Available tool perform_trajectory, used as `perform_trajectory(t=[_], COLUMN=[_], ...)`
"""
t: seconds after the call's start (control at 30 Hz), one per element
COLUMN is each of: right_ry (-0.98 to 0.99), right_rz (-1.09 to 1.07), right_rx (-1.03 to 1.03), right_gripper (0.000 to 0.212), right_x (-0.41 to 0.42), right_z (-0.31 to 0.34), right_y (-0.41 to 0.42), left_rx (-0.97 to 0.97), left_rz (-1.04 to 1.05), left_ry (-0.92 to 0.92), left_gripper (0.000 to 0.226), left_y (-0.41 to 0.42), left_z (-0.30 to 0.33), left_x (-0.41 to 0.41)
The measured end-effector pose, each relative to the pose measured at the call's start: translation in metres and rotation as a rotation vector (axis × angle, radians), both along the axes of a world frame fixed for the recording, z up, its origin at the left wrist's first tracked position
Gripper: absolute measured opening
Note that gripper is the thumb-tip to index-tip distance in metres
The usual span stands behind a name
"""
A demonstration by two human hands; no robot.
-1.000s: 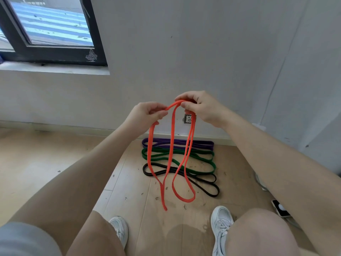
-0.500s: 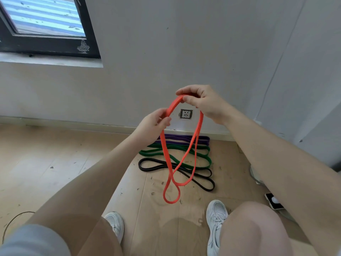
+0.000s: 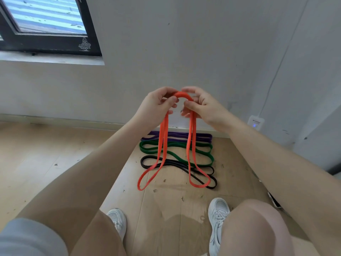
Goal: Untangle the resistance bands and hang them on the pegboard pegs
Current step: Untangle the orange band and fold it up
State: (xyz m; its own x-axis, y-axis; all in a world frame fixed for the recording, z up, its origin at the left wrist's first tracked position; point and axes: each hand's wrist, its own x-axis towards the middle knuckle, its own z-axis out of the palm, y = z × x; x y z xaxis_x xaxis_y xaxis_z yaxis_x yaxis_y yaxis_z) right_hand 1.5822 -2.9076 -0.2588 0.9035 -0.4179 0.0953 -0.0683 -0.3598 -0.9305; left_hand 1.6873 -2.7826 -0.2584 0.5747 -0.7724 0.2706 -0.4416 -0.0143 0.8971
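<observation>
Grey wall (image 3: 184, 43), wooden floor (image 3: 36, 154) (littered)

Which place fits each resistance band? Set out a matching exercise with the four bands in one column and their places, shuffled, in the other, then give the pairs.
Bands:
1. orange band
2. purple band
3. green band
4. black band

Places:
A. on the floor, nearest the wall
B. on the floor, nearest the shoes
C. held in both hands
D. on the floor, middle one

Pairs: 1-C, 2-A, 3-D, 4-B

Band (image 3: 163, 145) held between left hand (image 3: 156, 106) and right hand (image 3: 202, 106) at 12 o'clock, three bands (image 3: 177, 150) on floor (image 3: 55, 154) behind it, window (image 3: 46, 24) at 10 o'clock, shoes (image 3: 217, 217) at 6 o'clock.
</observation>
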Motion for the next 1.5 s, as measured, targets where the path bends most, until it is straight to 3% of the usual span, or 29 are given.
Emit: perform_trajectory(t=[0.17, 0.33, 0.53, 0.83, 1.03, 1.17, 1.33, 1.43, 1.5], right_ry=[-0.172, -0.163, -0.134, -0.225, -0.197, -0.113, 0.087, 0.081, 0.025], right_rz=[-0.129, -0.199, -0.143, -0.126, -0.125, 0.053, 0.301, 0.295, 0.290], right_rx=[0.148, -0.062, -0.112, 0.208, 0.116, 0.066, -0.138, -0.255, -0.214], right_gripper=[0.005, 0.001, 0.014, 0.009, 0.010, 0.030, 0.031, 0.020, 0.012], right_x=[0.004, 0.007, 0.009, 0.009, 0.008, 0.004, -0.002, 0.007, 0.010], right_z=[-0.004, 0.000, 0.001, 0.002, 0.000, 0.008, 0.026, 0.028, 0.019], right_y=[0.009, 0.009, 0.013, 0.020, 0.019, 0.011, -0.006, -0.002, -0.003], left_rx=[0.010, -0.036, -0.088, -0.038, 0.041, 0.043, 0.140, 0.129, 0.114], left_rz=[0.073, 0.039, 0.080, 0.017, -0.018, -0.025, -0.258, -0.329, -0.338], left_ry=[-0.022, 0.136, 0.097, 0.134, 0.072, 0.056, 0.330, 0.419, 0.479], left_gripper=[0.017, 0.018, 0.015, 0.021, 0.018, 0.016, 0.019, 0.020, 0.021], left_y=[-0.005, -0.002, -0.002, 0.005, 0.010, 0.011, 0.024, 0.028, 0.029], left_z=[-0.008, -0.016, -0.015, -0.019, -0.019, -0.017, -0.022, -0.026, -0.030], left_x=[-0.003, -0.006, -0.007, -0.009, -0.009, -0.003, 0.013, 0.013, 0.008])
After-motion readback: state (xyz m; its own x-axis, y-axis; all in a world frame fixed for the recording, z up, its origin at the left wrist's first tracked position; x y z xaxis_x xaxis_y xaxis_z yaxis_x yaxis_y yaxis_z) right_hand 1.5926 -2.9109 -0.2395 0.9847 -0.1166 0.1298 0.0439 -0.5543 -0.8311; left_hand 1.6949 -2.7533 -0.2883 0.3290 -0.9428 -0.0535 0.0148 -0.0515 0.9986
